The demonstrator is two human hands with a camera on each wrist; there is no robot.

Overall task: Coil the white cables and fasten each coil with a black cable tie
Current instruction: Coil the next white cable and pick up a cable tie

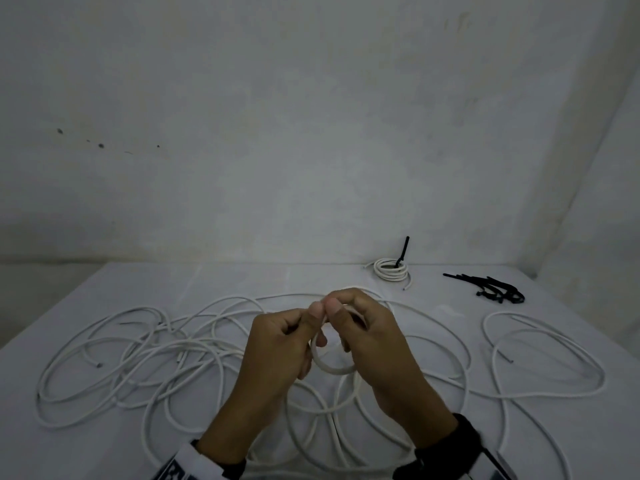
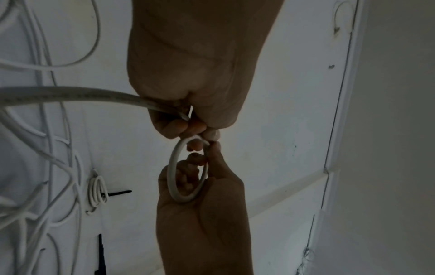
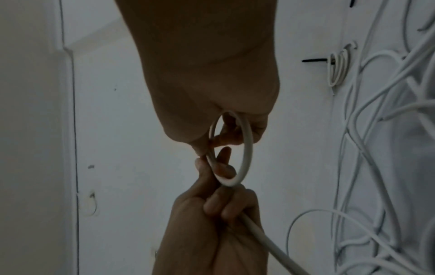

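Step in hand: I judge this as winding the first turn of a new coil; one small loop (image 1: 333, 358) is formed and no tie is on it yet.
Left grip: my left hand (image 1: 277, 344) pinches the top of the loop between thumb and forefinger; its lower fingers curl round the white cable (image 2: 70, 94) where it feeds in.
Right grip: my right hand (image 1: 367, 337) pinches the same top point from the other side, thumb pads of the two hands nearly touching; its fingers (image 3: 226, 137) pass through the loop.
Loop position: it hangs below and between the two grips, off the table (image 1: 433, 327), its plane roughly facing me.
Key relation: the free run of cable leaves the left grip and drops down toward the tangle (image 1: 145, 355) below and to the left. The next turn must be drawn up from that side, so the left hand is nearer the feed and the right hand is better placed to hold the loop.
Risk: I expect the run to snag where it crosses other strands.
Finished coil (image 1: 391, 270): beyond the right grip, with a black tie standing up from it.
Spare ties (image 1: 495, 289): further right of that, well apart from both grips.
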